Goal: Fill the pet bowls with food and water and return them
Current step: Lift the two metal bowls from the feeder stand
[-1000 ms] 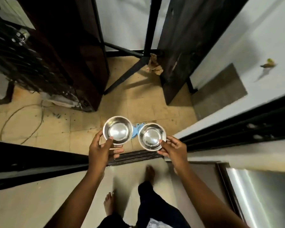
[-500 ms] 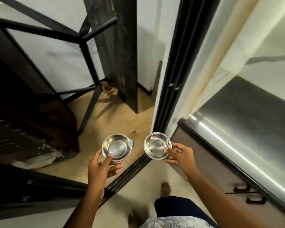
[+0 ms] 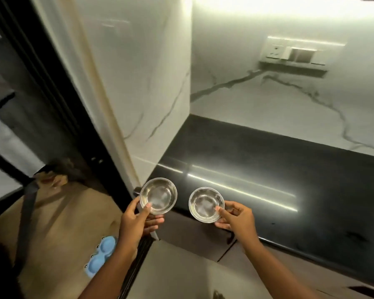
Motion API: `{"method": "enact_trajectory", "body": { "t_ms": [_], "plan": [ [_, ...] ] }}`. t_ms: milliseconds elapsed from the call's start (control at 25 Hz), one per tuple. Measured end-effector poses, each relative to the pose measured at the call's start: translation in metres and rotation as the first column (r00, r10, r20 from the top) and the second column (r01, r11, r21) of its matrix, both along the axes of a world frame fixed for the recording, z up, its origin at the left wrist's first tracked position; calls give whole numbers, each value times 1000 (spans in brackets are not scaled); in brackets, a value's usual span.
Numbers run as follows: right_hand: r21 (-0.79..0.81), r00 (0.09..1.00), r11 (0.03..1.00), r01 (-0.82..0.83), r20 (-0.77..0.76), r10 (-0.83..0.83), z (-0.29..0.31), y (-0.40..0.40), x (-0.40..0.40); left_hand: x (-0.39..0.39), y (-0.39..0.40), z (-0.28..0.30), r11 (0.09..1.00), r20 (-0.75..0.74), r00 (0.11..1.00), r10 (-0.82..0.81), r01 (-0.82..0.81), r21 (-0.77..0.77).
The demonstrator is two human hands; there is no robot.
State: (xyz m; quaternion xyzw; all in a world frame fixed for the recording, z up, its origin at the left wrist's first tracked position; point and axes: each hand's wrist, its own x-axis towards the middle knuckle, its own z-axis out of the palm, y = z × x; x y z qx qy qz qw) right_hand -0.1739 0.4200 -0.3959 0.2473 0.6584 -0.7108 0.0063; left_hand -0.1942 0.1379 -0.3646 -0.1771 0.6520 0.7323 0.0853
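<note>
I hold two small steel pet bowls, both empty and level. My left hand (image 3: 136, 223) grips the left bowl (image 3: 158, 195) by its near rim, thumb inside. My right hand (image 3: 239, 219) holds the right bowl (image 3: 206, 205) the same way. Both bowls hover at the front left corner of a dark glossy counter (image 3: 268, 169). On the tan floor at lower left lies the blue bowl stand (image 3: 102, 256), its two round hollows bare.
A white marble wall (image 3: 143, 83) and backsplash rise behind the counter, with a socket panel (image 3: 294, 52) at upper right. A black sliding-door frame (image 3: 58, 87) stands at left, its floor track by my left arm. Brown cabinet fronts (image 3: 194, 236) sit under the counter.
My view has swung right and up from the doorway floor to the kitchen counter. Both hands carried the bowls along, now in front of the counter edge; the blue stand stays on the floor behind.
</note>
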Motion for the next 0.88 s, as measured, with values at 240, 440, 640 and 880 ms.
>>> {"method": "enact_trajectory", "body": {
  "t_ms": [240,440,640,880],
  "plan": [
    [20,994,994,112,5,-112,-8,75,-9,-48,88,-13,993,52,991,-121,121,8],
    [12,980,980,198,30,-198,-16,88,-20,-81,98,-28,987,111,982,-155,158,-22],
    [-16,942,946,323,97,-320,-33,64,-46,-122,80,-47,968,159,959,-233,245,-60],
    [-27,897,904,426,141,-419,-36,18,-92,-168,53,-68,936,189,923,-336,349,-43]
  ]
}}
